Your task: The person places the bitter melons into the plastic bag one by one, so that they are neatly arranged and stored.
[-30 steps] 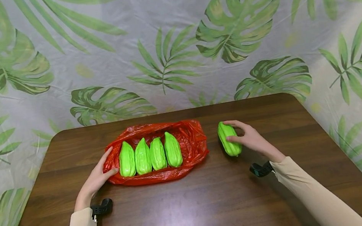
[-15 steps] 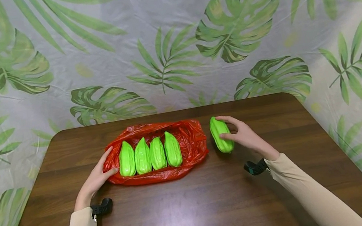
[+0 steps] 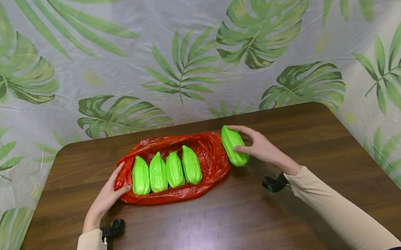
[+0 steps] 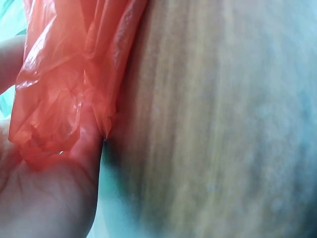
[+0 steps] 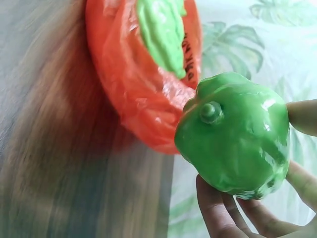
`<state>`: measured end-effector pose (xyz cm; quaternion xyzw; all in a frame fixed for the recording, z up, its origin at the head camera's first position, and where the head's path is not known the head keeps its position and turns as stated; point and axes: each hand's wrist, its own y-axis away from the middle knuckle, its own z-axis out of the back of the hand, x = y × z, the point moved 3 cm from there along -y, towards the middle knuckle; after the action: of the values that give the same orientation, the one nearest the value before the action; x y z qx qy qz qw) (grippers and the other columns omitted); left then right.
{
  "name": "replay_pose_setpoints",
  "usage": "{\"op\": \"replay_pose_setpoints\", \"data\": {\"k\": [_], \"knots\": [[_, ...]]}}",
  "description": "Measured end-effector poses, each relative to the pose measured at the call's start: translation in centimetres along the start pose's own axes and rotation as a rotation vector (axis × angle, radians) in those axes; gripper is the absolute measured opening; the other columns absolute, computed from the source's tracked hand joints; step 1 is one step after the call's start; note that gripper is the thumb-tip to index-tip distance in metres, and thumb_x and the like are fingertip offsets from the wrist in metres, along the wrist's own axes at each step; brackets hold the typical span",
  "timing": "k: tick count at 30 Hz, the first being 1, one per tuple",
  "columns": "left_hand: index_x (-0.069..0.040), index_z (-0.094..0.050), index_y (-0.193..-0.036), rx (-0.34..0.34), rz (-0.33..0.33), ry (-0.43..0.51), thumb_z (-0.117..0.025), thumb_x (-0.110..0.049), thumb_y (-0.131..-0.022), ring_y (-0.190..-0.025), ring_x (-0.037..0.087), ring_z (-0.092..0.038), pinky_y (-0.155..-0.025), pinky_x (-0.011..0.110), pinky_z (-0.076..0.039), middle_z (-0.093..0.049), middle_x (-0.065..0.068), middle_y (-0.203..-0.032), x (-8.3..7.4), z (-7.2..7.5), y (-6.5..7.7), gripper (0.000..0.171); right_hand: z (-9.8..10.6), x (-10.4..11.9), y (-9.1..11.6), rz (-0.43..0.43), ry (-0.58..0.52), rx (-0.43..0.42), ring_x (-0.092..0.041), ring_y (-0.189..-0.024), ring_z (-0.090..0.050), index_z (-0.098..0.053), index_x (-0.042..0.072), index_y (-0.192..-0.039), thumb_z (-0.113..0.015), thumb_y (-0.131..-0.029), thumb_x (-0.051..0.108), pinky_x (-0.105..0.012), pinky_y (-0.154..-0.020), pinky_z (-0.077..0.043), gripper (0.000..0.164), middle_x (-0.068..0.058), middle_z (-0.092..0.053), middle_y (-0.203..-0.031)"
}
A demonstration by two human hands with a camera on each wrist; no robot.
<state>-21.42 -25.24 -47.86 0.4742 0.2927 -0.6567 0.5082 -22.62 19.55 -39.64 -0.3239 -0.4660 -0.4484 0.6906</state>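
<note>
My right hand grips a bright green bitter melon, thumb on its near side and fingers at its far side. The melon tilts beside the right end of an open red plastic bag, overlapping the bag's edge in the head view. Its stem end, with a small nub, faces the camera in the right wrist view. Inside the bag several more bitter melons stand in a row. My left hand holds the bag's left end, thumb and fingers spread around it; crumpled plastic covers part of the palm in the left wrist view.
Everything is on a dark brown wooden table. A cloth with a green leaf print hangs behind its far edge. Black straps with cameras sit on both wrists. Dark lettering shows on the bag in the right wrist view.
My right hand has moved left and slightly away from me with the bitter melon, bringing it to the bag's right edge. The left hand and the bag have stayed put.
</note>
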Motion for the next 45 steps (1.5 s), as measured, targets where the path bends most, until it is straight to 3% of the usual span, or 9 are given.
{"op": "replay_pose_setpoints", "data": {"k": [10, 19, 35, 45], "knots": [[-0.013, -0.008, -0.155, -0.003, 0.005, -0.005, -0.059, -0.010, -0.093, -0.137, 0.051, -0.010, -0.105, 0.066, -0.014, -0.005, 0.029, -0.154, 0.0, 0.0, -0.1, 0.080, -1.3, 1.5, -0.9, 0.067, 0.044, 0.020, -0.037, -0.122, -0.046, -0.037, 0.008, -0.147, -0.064, -0.091, 0.007, -0.043, -0.085, -0.050, 0.062, -0.016, -0.039, -0.143], [-0.013, -0.009, -0.155, -0.006, -0.001, -0.008, -0.059, -0.010, -0.093, -0.137, 0.051, -0.010, -0.106, 0.066, -0.014, -0.006, 0.030, -0.153, 0.0, 0.0, 0.1, 0.080, -3.1, 1.9, -1.7, 0.056, 0.051, 0.031, -0.038, -0.122, -0.046, -0.040, 0.009, -0.146, -0.066, -0.090, 0.009, -0.044, -0.085, -0.050, 0.062, -0.016, -0.039, -0.142], [-0.013, -0.008, -0.155, -0.004, 0.010, -0.017, -0.059, -0.011, -0.093, -0.137, 0.051, -0.011, -0.105, 0.066, -0.015, -0.006, 0.030, -0.153, -0.1, -0.1, 0.0, 0.081, -5.2, 0.2, -3.2, 0.019, 0.126, 0.028, -0.040, -0.112, -0.053, -0.043, 0.008, -0.144, -0.068, -0.088, 0.011, -0.040, -0.076, -0.052, 0.061, -0.019, -0.038, -0.143], [-0.013, -0.008, -0.155, -0.002, 0.010, -0.003, -0.058, -0.010, -0.093, -0.137, 0.051, -0.011, -0.105, 0.066, -0.015, -0.006, 0.030, -0.153, 0.0, 0.0, 0.0, 0.080, -6.2, -0.5, -3.8, 0.041, 0.176, 0.018, -0.043, -0.114, -0.052, -0.046, 0.005, -0.141, -0.071, -0.086, 0.009, -0.044, -0.084, -0.050, 0.060, -0.022, -0.039, -0.142]]}}
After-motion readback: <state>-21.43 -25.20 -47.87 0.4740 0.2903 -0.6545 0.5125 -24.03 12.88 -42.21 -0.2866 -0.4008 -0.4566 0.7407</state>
